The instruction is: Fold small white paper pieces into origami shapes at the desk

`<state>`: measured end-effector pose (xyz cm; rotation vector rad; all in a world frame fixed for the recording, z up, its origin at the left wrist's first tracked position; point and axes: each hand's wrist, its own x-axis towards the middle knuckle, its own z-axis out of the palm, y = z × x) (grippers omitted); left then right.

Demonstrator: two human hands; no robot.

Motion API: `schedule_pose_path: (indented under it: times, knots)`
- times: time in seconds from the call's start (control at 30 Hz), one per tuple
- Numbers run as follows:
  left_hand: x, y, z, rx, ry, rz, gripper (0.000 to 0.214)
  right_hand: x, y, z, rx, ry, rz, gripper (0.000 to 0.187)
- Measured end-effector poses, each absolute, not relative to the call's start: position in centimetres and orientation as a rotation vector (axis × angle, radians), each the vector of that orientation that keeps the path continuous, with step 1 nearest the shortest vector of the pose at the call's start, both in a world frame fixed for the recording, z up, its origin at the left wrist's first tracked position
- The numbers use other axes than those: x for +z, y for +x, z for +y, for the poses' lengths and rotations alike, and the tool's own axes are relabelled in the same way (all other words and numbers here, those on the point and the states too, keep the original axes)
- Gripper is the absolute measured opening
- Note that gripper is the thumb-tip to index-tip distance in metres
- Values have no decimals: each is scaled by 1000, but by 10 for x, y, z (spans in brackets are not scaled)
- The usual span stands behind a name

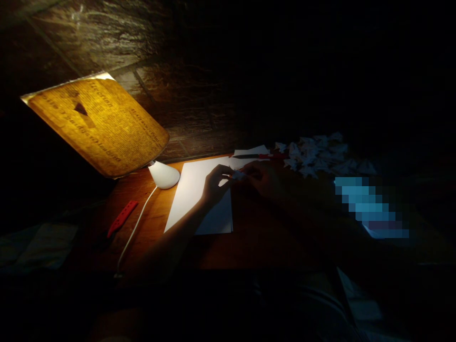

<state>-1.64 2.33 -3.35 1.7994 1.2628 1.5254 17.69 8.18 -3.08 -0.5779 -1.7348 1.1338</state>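
Note:
My left hand is closed in a pinch on a small piece of folded paper above the table. My right hand meets it from the other side, its fingers closed at the paper's right edge. Deep shadow covers much of the right hand and the paper's exact shape. Under and beside the left hand lies a stack of white paper sheets. Just beyond the hands, a dark-bladed tool with a red handle rests across more white paper.
A lamp with a glowing printed shade and white base stands at left, its white cord trailing forward. Near it lies a red-handled object. Several folded paper pieces are heaped at right, near a blurred bright screen.

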Motion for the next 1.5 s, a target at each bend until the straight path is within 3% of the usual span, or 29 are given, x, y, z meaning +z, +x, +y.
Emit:
schedule_pose_path:
  times: [0.4, 0.57, 0.77, 1.1, 1.3, 1.5]
  knots:
    - [-27, -17, 20, 1511, 1992, 1367, 24, -36, 177, 82, 1298, -623, -1741, 30]
    - [-30, -17, 20, 1552, 2045, 1430, 22, -33, 181, 79, 1159, -619, -1847, 31]
    - [-40, -17, 22, 1609, 1818, 1360, 25, -30, 181, 81, 1037, -628, -1987, 29]
    - [-28, -6, 17, 1532, 1492, 1103, 40, -28, 179, 81, 1199, -778, -1899, 39]
    - [-28, -8, 18, 1477, 1624, 1178, 32, -21, 181, 80, 1064, -897, -1971, 31]
    - [-30, -13, 19, 1171, 1889, 1525, 11, -11, 189, 78, 695, -1098, -2343, 28]
